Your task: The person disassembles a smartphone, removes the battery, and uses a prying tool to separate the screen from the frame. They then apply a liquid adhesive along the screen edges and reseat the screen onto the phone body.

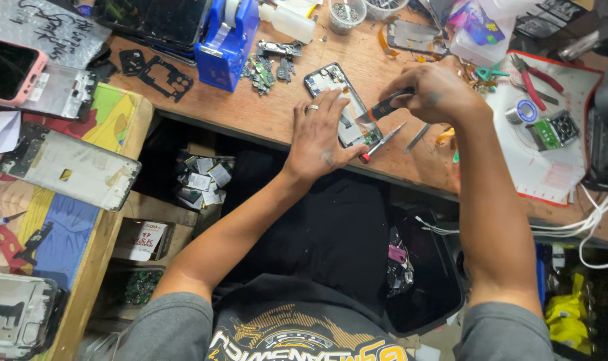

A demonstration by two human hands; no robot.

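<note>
An opened phone (332,83) with its back removed lies on the wooden bench (250,110), circuit parts showing. My left hand (321,134), a ring on one finger, presses flat on the phone's lower half and steadies it. My right hand (434,90) grips a black-handled tool (387,105) with an orange band, its tip against the phone's inside near the lower edge. A red-tipped screwdriver (381,144) lies on the bench just below the phone, near my left thumb.
A blue tape dispenser (227,37) stands behind the phone, with loose phone parts (267,67) beside it. Pliers (532,77), a solder roll (521,111) and a green board (554,130) rest on a white mat at right. Phone frames and screens (67,167) cover the left side table.
</note>
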